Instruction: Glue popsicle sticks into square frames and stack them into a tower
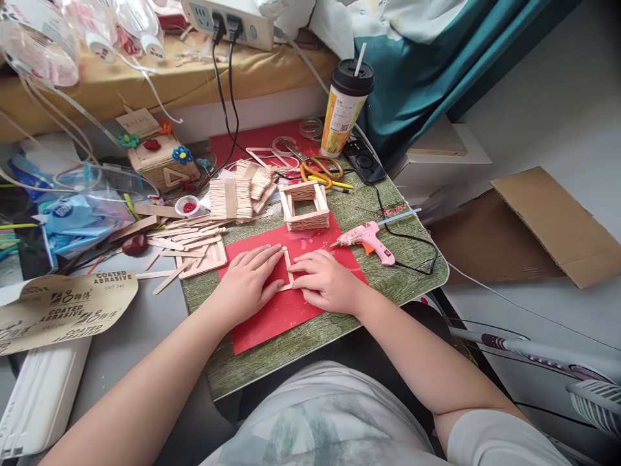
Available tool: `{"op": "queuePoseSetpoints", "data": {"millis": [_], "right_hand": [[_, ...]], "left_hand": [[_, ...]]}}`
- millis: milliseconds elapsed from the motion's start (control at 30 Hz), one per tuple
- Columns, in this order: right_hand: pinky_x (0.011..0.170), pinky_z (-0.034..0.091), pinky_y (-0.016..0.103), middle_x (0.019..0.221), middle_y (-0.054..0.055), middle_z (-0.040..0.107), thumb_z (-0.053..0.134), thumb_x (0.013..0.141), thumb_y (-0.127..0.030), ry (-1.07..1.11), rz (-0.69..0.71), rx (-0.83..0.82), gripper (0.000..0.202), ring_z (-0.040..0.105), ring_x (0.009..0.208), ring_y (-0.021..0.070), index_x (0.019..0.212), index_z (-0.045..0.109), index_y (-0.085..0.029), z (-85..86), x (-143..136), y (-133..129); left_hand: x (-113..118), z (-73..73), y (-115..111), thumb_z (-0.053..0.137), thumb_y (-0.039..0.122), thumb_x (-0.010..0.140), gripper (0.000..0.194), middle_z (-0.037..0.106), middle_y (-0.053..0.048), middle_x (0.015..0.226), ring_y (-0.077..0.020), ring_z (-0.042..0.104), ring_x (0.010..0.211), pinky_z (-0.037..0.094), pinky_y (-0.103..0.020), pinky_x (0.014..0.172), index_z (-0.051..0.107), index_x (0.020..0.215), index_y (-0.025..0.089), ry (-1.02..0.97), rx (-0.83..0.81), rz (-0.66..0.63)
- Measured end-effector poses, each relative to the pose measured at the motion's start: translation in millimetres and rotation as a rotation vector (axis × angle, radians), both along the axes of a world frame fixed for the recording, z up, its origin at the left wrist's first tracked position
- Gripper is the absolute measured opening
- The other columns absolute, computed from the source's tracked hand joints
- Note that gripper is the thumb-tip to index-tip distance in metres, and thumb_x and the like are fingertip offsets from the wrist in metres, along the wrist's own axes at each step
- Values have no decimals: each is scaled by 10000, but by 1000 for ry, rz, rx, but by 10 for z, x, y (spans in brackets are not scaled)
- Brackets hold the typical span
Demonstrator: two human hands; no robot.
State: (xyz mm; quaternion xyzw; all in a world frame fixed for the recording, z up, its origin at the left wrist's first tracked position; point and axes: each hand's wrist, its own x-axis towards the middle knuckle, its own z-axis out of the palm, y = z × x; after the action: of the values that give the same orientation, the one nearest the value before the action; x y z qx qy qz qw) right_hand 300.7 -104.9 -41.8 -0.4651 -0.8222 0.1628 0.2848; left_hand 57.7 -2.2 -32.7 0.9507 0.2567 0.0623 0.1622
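Note:
Small wooden craft sticks (288, 259) lie joined at corners on the red sheet (262, 327), partly covered by both hands. My left hand (250, 281) rests over their left side, its fingertips at the top corner and its thumb at the lower one, gripping them against the sheet. From the right, the fingertips and thumb of my right hand (327, 281) press on the upright stick. Just behind is a square stack of glued sticks (305, 220), hollow in the middle. A pink hot glue gun (366, 241) lies to the right of my right hand, nozzle pointing left.
Loose sticks (194, 243) and bundled sticks (230, 199) lie at the left and back. Scissors (320, 169), a lidded drink cup (347, 107) and a phone (363, 158) are behind. A wooden box (162, 160) and sandpaper (68, 314) are at left. The glue gun's cord (427, 252) runs near the table's right edge.

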Motion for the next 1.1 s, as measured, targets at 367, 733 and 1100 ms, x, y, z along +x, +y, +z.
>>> {"op": "queuePoseSetpoints", "data": {"millis": [367, 733, 1100], "right_hand": [[1079, 455, 534, 1335, 58, 729, 651, 958, -173, -22, 4, -11, 206, 584, 1298, 306, 1061, 787, -288, 13, -7, -5], [1097, 476, 488, 1260, 49, 776, 618, 943, -119, 119, -39, -78, 296, 660, 1247, 260, 1172, 733, -266, 50, 5, 19], [1080, 467, 534, 1304, 25, 766, 693, 914, -170, 29, -18, -4, 200, 628, 1285, 297, 1002, 813, -304, 1, -28, 0]], "left_hand": [[-2, 18, -5, 517, 444, 1063, 622, 477, -102, 1658, -332, 457, 1511, 363, -522, 1226, 376, 1645, 275, -8, -20, 5], [-3, -7, -15, 512, 457, 1071, 638, 453, -98, 1675, -329, 436, 1527, 361, -525, 1220, 345, 1660, 277, -8, -7, 7], [-7, -23, -8, 531, 458, 1061, 650, 461, -97, 1670, -337, 447, 1517, 359, -532, 1216, 341, 1661, 294, -12, -15, 12]]}}
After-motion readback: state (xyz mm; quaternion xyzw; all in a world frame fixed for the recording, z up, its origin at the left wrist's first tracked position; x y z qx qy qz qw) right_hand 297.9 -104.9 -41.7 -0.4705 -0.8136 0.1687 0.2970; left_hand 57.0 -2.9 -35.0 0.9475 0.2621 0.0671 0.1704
